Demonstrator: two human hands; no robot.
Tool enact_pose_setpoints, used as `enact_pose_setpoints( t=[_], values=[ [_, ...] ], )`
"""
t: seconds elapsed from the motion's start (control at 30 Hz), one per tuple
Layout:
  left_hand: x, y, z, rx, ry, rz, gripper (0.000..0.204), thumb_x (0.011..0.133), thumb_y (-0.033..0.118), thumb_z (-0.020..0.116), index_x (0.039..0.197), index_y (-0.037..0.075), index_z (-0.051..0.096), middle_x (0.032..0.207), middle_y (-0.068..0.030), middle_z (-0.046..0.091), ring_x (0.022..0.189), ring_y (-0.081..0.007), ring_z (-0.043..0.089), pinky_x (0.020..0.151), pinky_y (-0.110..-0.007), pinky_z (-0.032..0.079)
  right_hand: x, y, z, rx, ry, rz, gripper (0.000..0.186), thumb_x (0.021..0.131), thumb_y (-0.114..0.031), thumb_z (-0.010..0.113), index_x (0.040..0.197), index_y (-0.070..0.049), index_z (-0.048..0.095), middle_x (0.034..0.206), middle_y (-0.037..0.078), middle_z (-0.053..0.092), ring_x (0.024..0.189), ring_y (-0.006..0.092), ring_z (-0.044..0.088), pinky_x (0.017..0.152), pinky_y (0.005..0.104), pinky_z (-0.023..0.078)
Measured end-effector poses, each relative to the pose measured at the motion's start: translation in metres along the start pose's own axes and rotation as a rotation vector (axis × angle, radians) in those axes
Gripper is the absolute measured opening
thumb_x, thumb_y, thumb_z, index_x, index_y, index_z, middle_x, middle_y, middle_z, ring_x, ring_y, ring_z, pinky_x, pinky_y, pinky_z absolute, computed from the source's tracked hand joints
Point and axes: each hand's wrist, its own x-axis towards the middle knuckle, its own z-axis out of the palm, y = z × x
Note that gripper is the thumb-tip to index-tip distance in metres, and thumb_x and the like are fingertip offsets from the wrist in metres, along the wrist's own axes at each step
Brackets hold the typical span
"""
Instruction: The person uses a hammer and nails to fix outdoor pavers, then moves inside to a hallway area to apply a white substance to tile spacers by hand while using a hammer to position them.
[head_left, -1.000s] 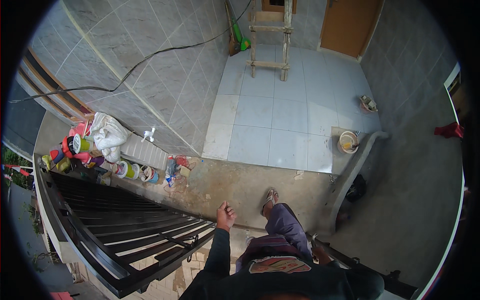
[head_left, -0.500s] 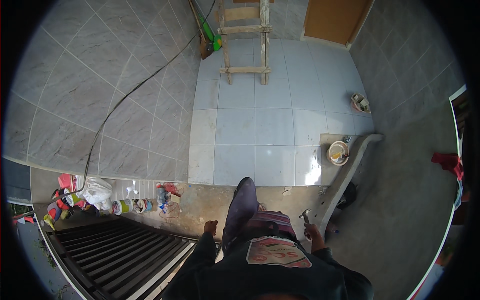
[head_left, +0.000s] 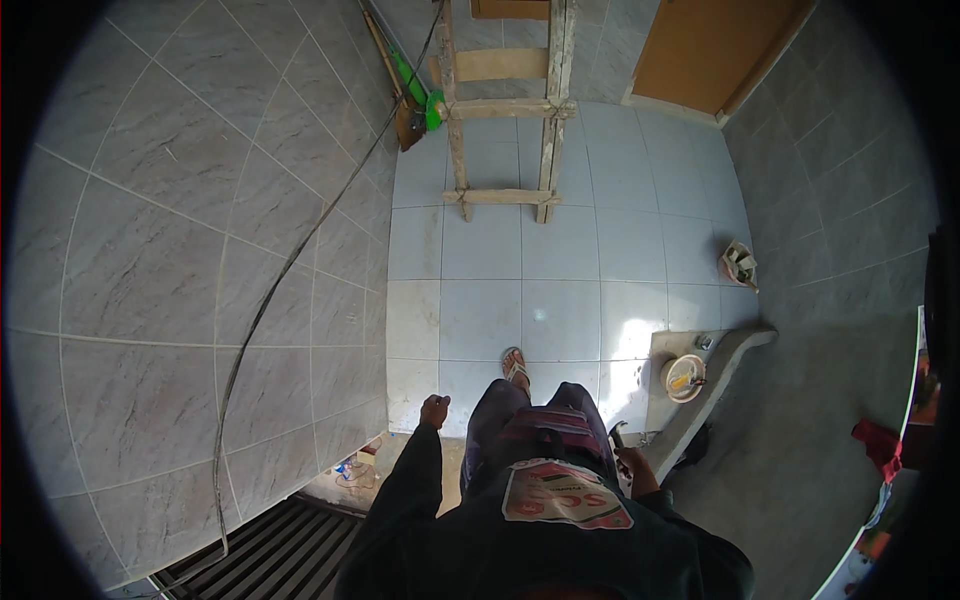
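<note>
The right hand (head_left: 632, 468) is clamped on a small hammer (head_left: 618, 434) at the person's hip, above the tiled floor (head_left: 560, 260)'s near edge; the left hand (head_left: 434, 410) hangs loosely curled, holding nothing; a wooden ladder (head_left: 505, 110) stands beyond; a round bowl (head_left: 684, 378) sits on a concrete ledge (head_left: 730, 345).

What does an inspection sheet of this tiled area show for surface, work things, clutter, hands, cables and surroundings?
Surface: pale grey tiled floor, glossy, bare concrete strip nearest the person.
Job's things: metal-headed hammer in the right hand.
Clutter: round white bucket on a grey concrete ledge; small basket by the wall.
Grippers: left hand free, holding nothing; right hand gripping the hammer.
Cables: black cable hanging along the tiled wall.
Surroundings: wooden ladder, brown wooden door, black metal gate.
</note>
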Motion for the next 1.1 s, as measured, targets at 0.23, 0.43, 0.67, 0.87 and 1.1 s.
enact_pose_setpoints(
  t=[0.23,0.43,0.67,0.87,1.1],
  values=[
    [0.116,0.277,-0.074,-0.194,0.042,0.334,0.043,0.091,0.041,0.06,0.099,-0.001,0.064,0.089,-0.0168,0.068,0.084,-0.03,0.066,0.077,-0.042,0.05,0.008,-0.142,-0.003,0.012,-0.046,-0.009,0.03,0.079,-0.025,0.075,0.068,0.0,0.061,0.054,0.01,0.05,0.04,0.0208,0.043,0.038,0.0383,0.025],
    [0.171,0.365,-0.079,-0.136,0.035,0.354,0.043,0.091,0.041,0.059,0.095,-0.002,0.063,0.09,-0.0192,0.069,0.086,-0.0337,0.066,0.078,-0.043,0.051,0.031,-0.288,-0.01,-0.025,-0.049,-0.005,0.031,0.083,-0.023,0.071,0.065,-0.003,0.056,0.053,0.006,0.046,0.038,0.0191,0.043,0.037,0.0349,0.026],
    [0.213,0.366,-0.095,0.095,0.028,0.164,0.045,0.087,0.044,0.062,0.096,0.0,0.068,0.094,-0.0216,0.07,0.095,-0.0376,0.067,0.085,-0.046,0.051,0.036,-0.459,-0.048,-0.015,-0.051,-0.024,0.05,0.092,-0.035,0.064,0.054,-0.007,0.047,0.044,0.005,0.042,0.031,0.0184,0.04,0.032,0.0335,0.026],
    [0.256,0.386,-0.13,0.026,0.028,0.037,0.046,0.087,0.044,0.06,0.092,0.0,0.068,0.097,-0.0217,0.07,0.097,-0.0388,0.066,0.086,-0.047,0.051,0.017,-0.566,-0.066,-0.022,0.046,-0.166,0.045,0.091,-0.036,0.064,0.058,-0.009,0.048,0.047,0.002,0.043,0.034,0.0153,0.041,0.032,0.0323,0.028],
    [0.325,0.427,-0.136,0.027,-0.023,0.029,0.045,0.085,0.042,0.065,0.096,-0.001,0.068,0.1,-0.0236,0.07,0.098,-0.0379,0.067,0.086,-0.045,0.052,0.001,-0.595,-0.058,0.028,0.151,-0.148,0.039,0.091,-0.033,0.062,0.061,-0.012,0.049,0.047,0.001,0.043,0.034,0.0151,0.04,0.033,0.0329,0.032]
  ],
)
